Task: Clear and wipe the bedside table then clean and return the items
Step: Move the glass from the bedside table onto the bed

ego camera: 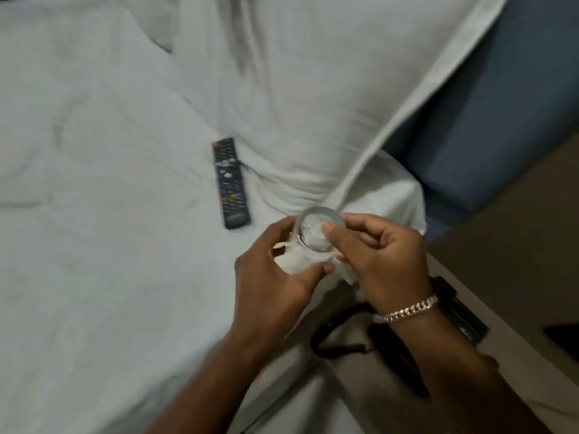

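A clear drinking glass [313,228] is held over the edge of the white bed, its round end toward the camera. My left hand [272,274] wraps its side from the left, fingers curled under it. My right hand [382,255], with a chain bracelet on the wrist, pinches the glass's rim with thumb and finger and also holds a white cloth [346,275] bunched below the glass. A black remote control [231,182] lies on the sheet just left of the glass, apart from both hands.
White pillows [313,89] lie at the head of the bed against a blue headboard [501,120]. A black cord and dark items [460,311] sit on the pale surface beside the bed, under my right forearm. The white sheet [94,214] spreads left.
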### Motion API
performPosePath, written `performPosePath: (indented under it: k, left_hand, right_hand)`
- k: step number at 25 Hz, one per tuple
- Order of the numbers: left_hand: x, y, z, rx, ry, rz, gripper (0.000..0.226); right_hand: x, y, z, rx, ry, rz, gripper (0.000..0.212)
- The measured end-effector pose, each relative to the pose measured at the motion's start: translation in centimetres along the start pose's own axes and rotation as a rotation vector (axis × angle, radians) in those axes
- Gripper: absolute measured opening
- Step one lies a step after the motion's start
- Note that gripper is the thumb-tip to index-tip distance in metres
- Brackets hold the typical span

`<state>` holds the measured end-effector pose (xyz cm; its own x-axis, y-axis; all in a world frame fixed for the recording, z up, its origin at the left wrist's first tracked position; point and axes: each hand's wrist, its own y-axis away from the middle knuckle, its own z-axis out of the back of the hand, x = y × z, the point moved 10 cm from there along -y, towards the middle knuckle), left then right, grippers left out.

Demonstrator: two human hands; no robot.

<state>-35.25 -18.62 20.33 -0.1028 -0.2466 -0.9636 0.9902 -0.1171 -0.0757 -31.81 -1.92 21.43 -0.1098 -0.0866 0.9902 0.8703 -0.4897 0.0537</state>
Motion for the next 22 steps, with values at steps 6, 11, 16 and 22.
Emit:
performPosePath:
  k: [6,11,16,22]
  left_hand:
    - [2.4,-10.0,12.8,-0.165,-0.118,-0.046,0.056]
    - [5.1,-17.8,16.7,-0.166,-0.212,-0.061,0.049]
    - [9.0,-20.5,16.7,-0.109,-0.245,0.002,0.049]
    - [10.0,-19.0,16.0,-0.137,-0.252,0.108,0.074]
  right_hand:
    - [4.8,-6.4,-16.4,0.098,0.160,0.133,0.019]
    - [5.3,-12.1,-25.1,0.122,0.346,0.178,0.020]
    - [2.2,-15.2,-26.9,0.128,0.358,0.080,0.026]
    - [1.8,-14.2,-25.2,0.139,0.351,0.053,0.049]
